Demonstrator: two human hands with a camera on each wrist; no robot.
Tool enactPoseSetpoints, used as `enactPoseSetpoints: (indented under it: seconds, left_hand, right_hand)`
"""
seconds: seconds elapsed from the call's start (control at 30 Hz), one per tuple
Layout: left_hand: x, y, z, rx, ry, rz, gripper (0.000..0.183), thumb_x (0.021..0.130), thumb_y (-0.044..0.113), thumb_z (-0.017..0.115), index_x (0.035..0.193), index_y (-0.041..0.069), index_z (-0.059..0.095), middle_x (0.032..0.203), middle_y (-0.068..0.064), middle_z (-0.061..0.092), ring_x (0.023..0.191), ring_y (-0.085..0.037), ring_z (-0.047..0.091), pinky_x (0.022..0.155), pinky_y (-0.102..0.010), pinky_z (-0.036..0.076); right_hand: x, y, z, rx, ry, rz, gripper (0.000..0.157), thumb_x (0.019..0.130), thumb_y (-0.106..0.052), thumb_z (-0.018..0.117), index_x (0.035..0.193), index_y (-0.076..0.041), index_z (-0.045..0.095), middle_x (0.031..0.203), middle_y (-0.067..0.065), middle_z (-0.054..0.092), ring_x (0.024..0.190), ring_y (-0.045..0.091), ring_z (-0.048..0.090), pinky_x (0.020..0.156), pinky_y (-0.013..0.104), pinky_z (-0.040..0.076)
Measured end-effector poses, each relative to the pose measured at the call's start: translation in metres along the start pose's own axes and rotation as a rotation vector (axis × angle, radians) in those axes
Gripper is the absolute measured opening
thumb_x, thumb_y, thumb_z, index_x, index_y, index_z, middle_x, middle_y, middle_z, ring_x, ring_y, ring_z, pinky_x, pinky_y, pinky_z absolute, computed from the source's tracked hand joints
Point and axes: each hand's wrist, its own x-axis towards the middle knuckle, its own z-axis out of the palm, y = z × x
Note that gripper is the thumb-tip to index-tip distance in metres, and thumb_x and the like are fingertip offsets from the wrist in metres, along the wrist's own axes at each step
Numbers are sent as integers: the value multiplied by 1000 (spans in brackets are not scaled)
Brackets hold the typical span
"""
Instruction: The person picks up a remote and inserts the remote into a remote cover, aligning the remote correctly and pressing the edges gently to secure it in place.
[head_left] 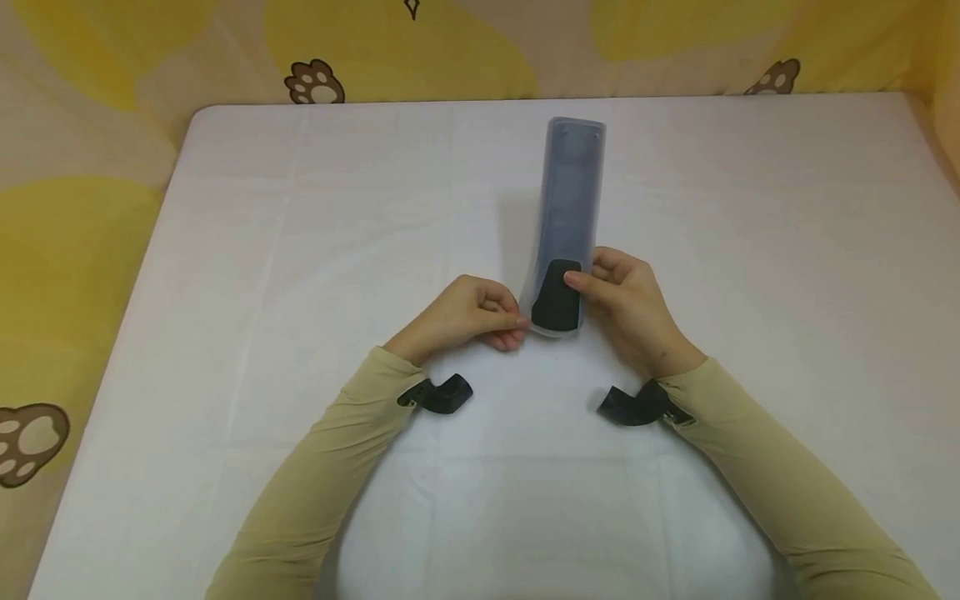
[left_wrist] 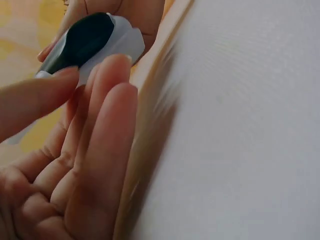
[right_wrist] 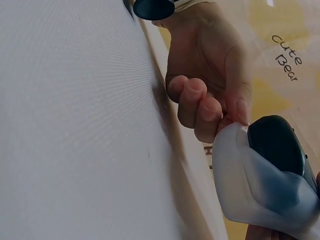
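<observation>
A long dark remote control sits in a translucent soft cover, held up over the table at a slight tilt. Its dark lower end shows bare through an opening in the cover. My right hand grips the lower right side, thumb on the dark part and fingers behind. At the lower left corner, my left hand pinches the cover's edge between thumb and fingertips. In the right wrist view, the left fingertips meet the pale cover beside the dark remote end. The remote's other face is hidden.
A white cloth-covered table lies beneath both hands. Yellow and cream patterned fabric with paw prints hangs behind it and along the left. Black wrist mounts stick out from both sleeves above the table.
</observation>
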Motion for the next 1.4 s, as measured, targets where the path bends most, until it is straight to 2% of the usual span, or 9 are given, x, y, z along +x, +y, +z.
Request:
enactPoseSetpoints:
  seconds: [0.17, 0.3, 0.43, 0.6, 0.8, 1.07, 1.4]
  left_hand:
    - [1, -1, 2, -161, 28, -10, 10, 89, -5, 60, 96, -12, 58, 86, -23, 68, 71, -21, 69, 69, -34, 57]
    - [1, -3, 3, -217, 34, 20, 13, 89, -7, 58, 100, -14, 57, 85, -22, 68, 72, -20, 69, 70, -35, 57]
    - [1, -3, 5, -211, 40, 57, 12, 90, -6, 58, 99, -13, 57, 81, -17, 69, 71, -19, 68, 71, -35, 57]
    - [0, -3, 8, -171, 40, 86, 4, 91, -4, 56, 89, -8, 57, 74, -10, 67, 69, -18, 67, 68, -34, 57]
    - [0, -3, 9, -118, 19, 113, 7, 90, -2, 56, 83, -3, 57, 70, -6, 65, 67, -16, 65, 64, -31, 55]
    - [0, -3, 9, -110, -24, 177, 6, 89, -2, 57, 83, -2, 58, 70, -6, 64, 68, -17, 65, 68, -35, 56]
    - [-2, -4, 5, -140, -69, 208, 6, 88, -1, 59, 82, -1, 59, 73, -9, 63, 69, -19, 64, 74, -40, 56]
  right_hand:
    - [1, 1, 1, 13, 22, 5, 16, 88, 8, 58, 102, 0, 59, 91, 7, 71, 85, 13, 67, 78, 26, 53]
    - [0, 2, 2, 26, 28, 7, 15, 89, 7, 57, 103, 1, 58, 89, 6, 71, 83, 12, 66, 79, 24, 52]
    - [0, 2, 3, 47, 38, 2, 15, 90, 5, 58, 104, 0, 59, 88, 5, 71, 83, 10, 66, 80, 23, 51]
    - [-1, 3, 4, 59, 36, -12, 15, 89, 2, 61, 103, -1, 60, 88, 5, 71, 82, 9, 64, 80, 22, 50]
    - [0, 3, 2, 84, 58, -20, 9, 87, -2, 66, 96, -2, 64, 82, 3, 70, 77, 8, 62, 77, 20, 48]
    - [2, 3, -1, 115, 89, -35, 12, 81, -7, 75, 88, -2, 66, 79, 2, 67, 75, 10, 57, 76, 20, 46]
    - [3, 0, -3, 139, 64, -10, 10, 84, -1, 69, 94, 1, 66, 84, 6, 68, 77, 13, 63, 74, 23, 51]
